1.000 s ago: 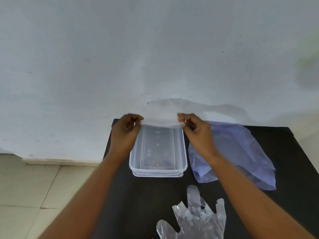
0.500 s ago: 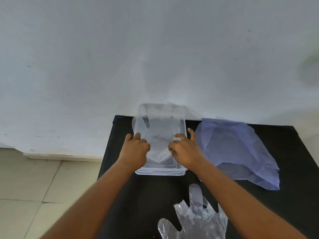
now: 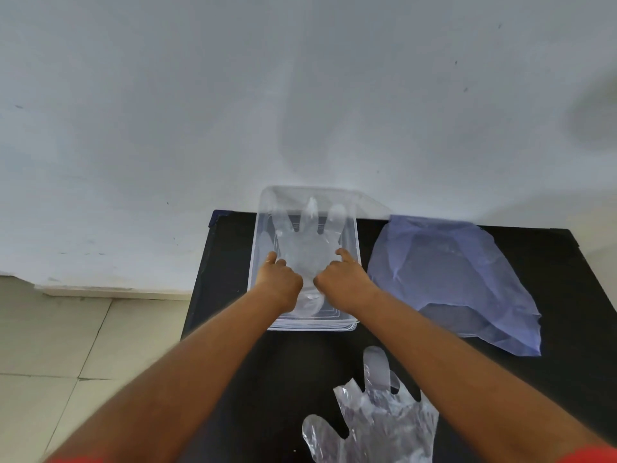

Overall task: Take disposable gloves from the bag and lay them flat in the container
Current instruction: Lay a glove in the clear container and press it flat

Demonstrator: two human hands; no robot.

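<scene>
At the bottom of the frame a spare clear glove (image 3: 377, 419) lies on the black table (image 3: 567, 295), partly under the right forearm. Further up, at centre, the left hand (image 3: 278, 284) and right hand (image 3: 344, 282) press down with curled fingers on a glove (image 3: 307, 248) spread flat inside the clear container (image 3: 354, 248), its fingers pointing toward the wall; whether they pinch it, I cannot tell. The bluish bag (image 3: 457, 279) lies just right of the container.
</scene>
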